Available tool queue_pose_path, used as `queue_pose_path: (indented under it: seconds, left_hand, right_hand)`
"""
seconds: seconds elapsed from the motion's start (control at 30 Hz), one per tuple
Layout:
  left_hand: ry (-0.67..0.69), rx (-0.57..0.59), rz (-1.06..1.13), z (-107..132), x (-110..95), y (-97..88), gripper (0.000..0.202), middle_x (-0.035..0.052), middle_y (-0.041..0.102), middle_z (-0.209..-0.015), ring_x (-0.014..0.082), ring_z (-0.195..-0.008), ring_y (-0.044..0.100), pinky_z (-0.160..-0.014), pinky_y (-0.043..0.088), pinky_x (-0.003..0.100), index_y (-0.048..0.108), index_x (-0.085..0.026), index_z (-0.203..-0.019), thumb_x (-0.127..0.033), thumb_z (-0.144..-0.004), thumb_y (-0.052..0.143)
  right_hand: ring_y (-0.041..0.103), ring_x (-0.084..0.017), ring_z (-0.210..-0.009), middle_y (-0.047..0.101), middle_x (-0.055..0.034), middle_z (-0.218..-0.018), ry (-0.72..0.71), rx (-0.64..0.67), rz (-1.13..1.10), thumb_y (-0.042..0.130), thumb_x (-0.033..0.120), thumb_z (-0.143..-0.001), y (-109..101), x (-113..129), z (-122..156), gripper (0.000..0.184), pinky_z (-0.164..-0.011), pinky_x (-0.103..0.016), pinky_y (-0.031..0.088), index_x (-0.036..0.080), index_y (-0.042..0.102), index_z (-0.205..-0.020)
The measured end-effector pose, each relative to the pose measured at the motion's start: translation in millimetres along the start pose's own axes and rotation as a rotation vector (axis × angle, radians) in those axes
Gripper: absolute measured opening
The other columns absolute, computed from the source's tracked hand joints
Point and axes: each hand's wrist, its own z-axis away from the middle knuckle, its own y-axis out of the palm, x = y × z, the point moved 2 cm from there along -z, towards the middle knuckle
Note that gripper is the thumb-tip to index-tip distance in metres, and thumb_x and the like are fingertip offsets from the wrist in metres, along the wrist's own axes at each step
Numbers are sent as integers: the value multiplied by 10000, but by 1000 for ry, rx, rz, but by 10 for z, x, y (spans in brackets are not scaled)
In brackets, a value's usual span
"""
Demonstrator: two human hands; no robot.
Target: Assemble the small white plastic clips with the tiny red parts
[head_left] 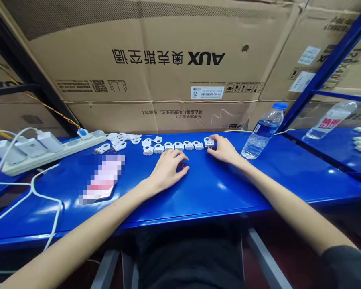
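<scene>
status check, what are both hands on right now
Left hand cupped over small red bits on blue table. Right hand touching end white plastic part of the row. Clear water bottle just right.

Your plugs (178, 145) lie in a row on the surface (216, 188), behind your left hand (168, 170). Bottle (264, 130) right of the row, power strip (52, 154) left, boxes (156, 60) behind.

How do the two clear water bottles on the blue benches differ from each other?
The near bottle stands upright on the blue bench, close to the right hand; the far bottle lies tilted on the neighbouring bench, well away from it. The near bottle shows a blue cap and a small blue label; the far bottle has a white label with red print, its cap hidden. Both are clear plastic.
</scene>
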Motion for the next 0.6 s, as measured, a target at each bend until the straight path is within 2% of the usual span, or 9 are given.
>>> queue_pose_path:
  seconds: [0.17,0.3,0.47,0.6]
  left_hand:
    - [-12,-7,-39,4,-7,21,149,95,714,-1211,312,-1208,606,-1101,474,538,732,-219,-912,-314,-947,623]
    - [13,-8,-22,2,-6,46,119,90,715,-1219,314,-1211,603,-1114,471,543,744,-224,-899,-301,-922,656]
    - [-9,-8,100,-13,-37,42,129,85,740,-1186,300,-1146,639,-1052,522,525,764,-218,-896,-260,-918,643]
    - [-27,-122,266,-46,-67,-21,137,64,773,-1097,259,-1076,691,-1025,549,479,745,-227,-941,-267,-945,614]
  right_hand:
    - [601,-376,-1278,668,-161,-1386,-56,-79,-52,660,339,-869,-32,85,43,592,-1073,-527,504,163,570,-1427]
    - [588,-364,-1291,668,-147,-1385,-84,-101,-96,666,353,-868,-48,162,72,576,-1101,-521,486,174,576,-1408]
    - [599,-350,-1277,671,-135,-1375,-116,-123,-160,665,364,-872,-68,229,107,563,-1090,-517,493,197,574,-1402]
    - [599,-336,-1285,665,-133,-1383,-201,-142,-244,672,376,-869,-87,297,142,578,-1109,-514,478,200,566,-1409]
